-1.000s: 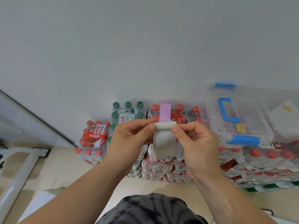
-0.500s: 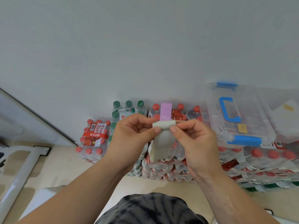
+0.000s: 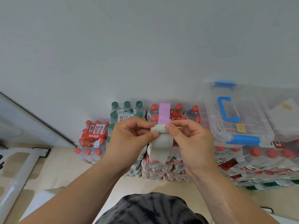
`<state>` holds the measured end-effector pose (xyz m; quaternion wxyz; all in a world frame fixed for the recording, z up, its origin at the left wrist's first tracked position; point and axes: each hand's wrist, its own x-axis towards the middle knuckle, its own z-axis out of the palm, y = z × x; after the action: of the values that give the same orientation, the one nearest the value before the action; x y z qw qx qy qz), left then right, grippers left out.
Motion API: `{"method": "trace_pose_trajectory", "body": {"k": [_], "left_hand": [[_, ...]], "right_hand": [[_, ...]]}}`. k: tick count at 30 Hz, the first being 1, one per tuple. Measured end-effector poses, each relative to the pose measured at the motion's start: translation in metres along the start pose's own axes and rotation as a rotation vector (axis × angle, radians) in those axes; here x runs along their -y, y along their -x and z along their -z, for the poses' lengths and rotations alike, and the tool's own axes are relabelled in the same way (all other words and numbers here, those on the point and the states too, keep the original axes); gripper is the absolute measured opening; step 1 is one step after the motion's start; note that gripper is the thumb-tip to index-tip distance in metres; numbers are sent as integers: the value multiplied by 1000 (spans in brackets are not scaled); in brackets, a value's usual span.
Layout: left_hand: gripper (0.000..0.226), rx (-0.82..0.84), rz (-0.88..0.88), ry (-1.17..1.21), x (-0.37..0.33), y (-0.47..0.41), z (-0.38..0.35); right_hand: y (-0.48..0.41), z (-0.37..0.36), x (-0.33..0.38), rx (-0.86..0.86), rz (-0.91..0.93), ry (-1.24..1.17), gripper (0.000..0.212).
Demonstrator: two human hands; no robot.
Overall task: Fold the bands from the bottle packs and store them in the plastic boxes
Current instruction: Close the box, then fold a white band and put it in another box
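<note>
Both hands pinch a grey band [image 3: 160,139] at chest height: left hand [image 3: 129,139] and right hand [image 3: 192,141] grip its rolled top edge, tail hanging down. The lidded plastic box [image 3: 239,113] sits nearer the right hand.

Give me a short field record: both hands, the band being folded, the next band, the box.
left hand: pinches the rolled top of the grey fabric band
right hand: pinches the same top from the other side
grey fabric band: top rolled over, rest hangs loose
purple fabric band: marked 10 LB, lies over red-capped bottle pack behind the hands
clear plastic box: blue handle, lid on, sits on bottle packs at right
</note>
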<state>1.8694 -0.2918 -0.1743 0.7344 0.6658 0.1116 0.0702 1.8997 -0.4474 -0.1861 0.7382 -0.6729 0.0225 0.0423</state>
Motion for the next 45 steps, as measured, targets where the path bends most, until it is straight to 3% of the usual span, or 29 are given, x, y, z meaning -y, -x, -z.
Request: {"method": "trace_pose_trajectory", "body": {"k": [3, 7, 18, 25, 35, 39, 42, 45], "left_hand": [[33, 0, 17, 3, 0, -1, 0], [13, 24, 60, 93, -8, -1, -1], [15, -52, 34, 58, -7, -1, -4], [9, -100, 28, 84, -6, 0, -4], [17, -73, -3, 94, -6, 4, -6], [23, -61, 0, 60, -5, 4, -5], [30, -25, 3, 78, -6, 3, -2], [23, 32, 23, 114, -9, 2, -2]], "right_hand": [[-3, 0, 0, -6, 13, 16, 9], [-3, -1, 0, -4, 21, -45, 14], [-4, 1, -2, 39, -29, -71, 15], [-2, 0, -1, 112, 1, -3, 30], [0, 1, 4, 68, 22, -48, 23], [1, 1, 5, 49, 71, -15, 10], [-1, 0, 4, 38, 91, -3, 15], [-2, 1, 3, 58, 116, -17, 11]]}}
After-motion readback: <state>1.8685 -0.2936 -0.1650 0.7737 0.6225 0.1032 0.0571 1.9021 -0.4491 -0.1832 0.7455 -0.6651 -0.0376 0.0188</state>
